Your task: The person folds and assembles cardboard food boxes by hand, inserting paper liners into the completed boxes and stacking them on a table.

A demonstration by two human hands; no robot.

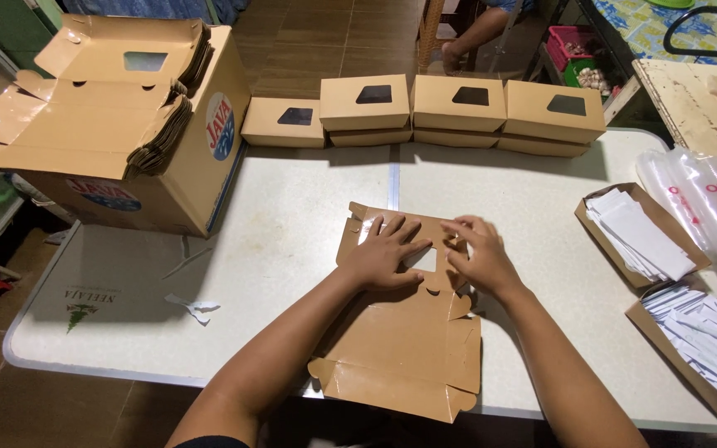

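A flat, unfolded brown cardboard box blank (408, 344) with a small clear window lies on the white table (292, 216) in front of me. My left hand (385, 253) presses flat on its far part, fingers spread, just left of the window. My right hand (479, 253) rests on the blank just right of the window, fingers bent onto the cardboard. Neither hand lifts the blank off the table.
Several folded brown window boxes (458, 104) are stacked in a row at the table's far edge. A large carton (201, 141) full of flat blanks stands at left. Two shallow boxes of white paper slips (641, 236) and a bundle of clear plastic bags (703, 203) lie at right. Another person's leg (470, 37) shows beyond the table.
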